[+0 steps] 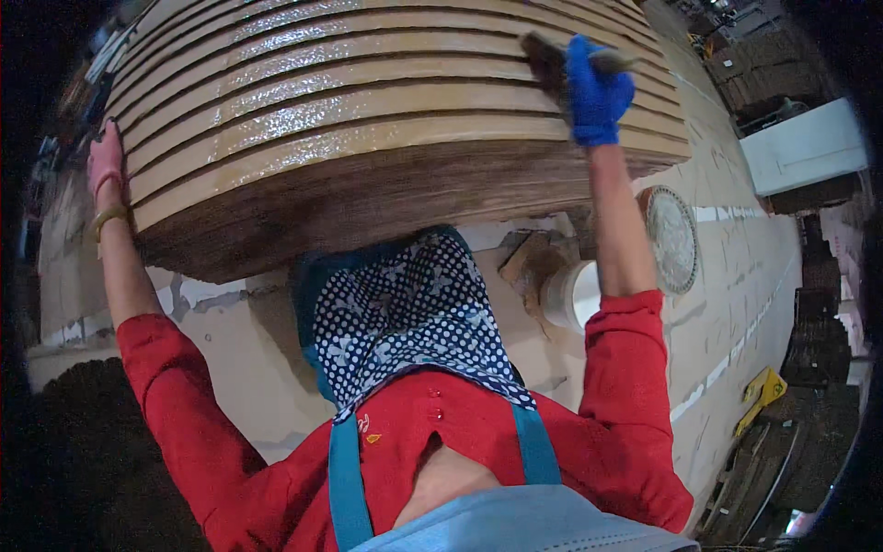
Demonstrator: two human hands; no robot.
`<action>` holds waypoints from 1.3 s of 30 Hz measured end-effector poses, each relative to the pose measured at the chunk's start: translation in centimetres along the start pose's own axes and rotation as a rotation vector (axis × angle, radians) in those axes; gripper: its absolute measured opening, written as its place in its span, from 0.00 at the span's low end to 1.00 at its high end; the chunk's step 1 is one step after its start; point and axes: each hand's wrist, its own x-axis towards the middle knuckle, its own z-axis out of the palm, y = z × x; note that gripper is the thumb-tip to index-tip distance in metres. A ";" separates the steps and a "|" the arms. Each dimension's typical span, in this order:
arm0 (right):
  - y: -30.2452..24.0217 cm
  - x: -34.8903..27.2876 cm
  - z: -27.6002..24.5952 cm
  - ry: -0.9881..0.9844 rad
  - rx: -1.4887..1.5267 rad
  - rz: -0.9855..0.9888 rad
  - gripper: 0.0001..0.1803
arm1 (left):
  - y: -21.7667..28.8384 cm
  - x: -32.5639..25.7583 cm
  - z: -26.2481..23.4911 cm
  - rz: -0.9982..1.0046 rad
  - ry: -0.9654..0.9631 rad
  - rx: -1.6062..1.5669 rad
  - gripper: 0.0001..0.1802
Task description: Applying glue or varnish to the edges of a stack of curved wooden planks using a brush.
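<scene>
In the head view, the blue-gloved right hand [600, 92] has its fingers clamped around a paintbrush [544, 64] at the right part of the staggered, partly glossy boards [405, 98]; the pink-gloved left hand [107, 158] is at their left edge, finger spacing unclear.

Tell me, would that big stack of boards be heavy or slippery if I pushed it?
The stack of boards is probably heavy and hard to budge, because its dark side looks thick with many thin layers. The glossy patch on top looks wet, so it might feel slippery or sticky. The boards look staggered, so one alone might shift more easily.
</scene>
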 end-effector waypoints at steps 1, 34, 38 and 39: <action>-0.9 -0.5 1.1 -0.005 -0.208 0.046 0.09 | 0.0 0.0 0.0 -0.019 -0.003 0.014 0.47; 5.7 12.6 4.6 -0.232 0.361 0.274 0.10 | -0.5 0.3 0.3 -0.010 -0.012 0.026 0.47; 4.0 6.3 -0.4 -0.378 0.425 0.049 0.12 | -1.1 0.7 0.6 0.017 -0.020 -0.037 0.47; 3.2 4.4 -2.5 -0.466 0.397 0.074 0.12 | -1.3 0.7 0.5 -0.002 -0.044 -0.010 0.47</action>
